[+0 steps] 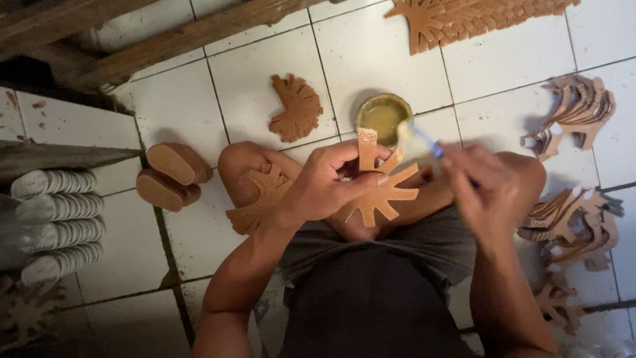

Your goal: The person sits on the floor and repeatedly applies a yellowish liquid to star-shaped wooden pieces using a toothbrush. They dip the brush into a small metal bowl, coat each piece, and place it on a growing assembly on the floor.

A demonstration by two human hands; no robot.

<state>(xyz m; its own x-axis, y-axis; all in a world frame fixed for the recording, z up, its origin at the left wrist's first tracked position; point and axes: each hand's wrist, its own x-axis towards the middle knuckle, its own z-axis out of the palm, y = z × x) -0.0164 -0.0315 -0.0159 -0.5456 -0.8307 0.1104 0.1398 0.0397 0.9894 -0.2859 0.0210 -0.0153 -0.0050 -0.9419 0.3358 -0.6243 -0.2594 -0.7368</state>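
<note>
Tan star-shaped cutout (377,192) in left hand (324,189)

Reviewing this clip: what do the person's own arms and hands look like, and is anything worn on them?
Both forearms are bare from elbow to wrist: no sleeves, gloves, watch or bands show. The left hand is sharp, its fingers bare, with no rings visible. The right hand is motion-blurred, so small details such as rings cannot be told. The upper arms fall outside the view.

This looks like a small shoe workshop. Brown cut-out pieces (296,108) lie in piles on the white tile floor (371,53). Stacks of white soles (56,222) sit near brown shoe bottoms (173,174) and a glue pot (382,117).
</note>
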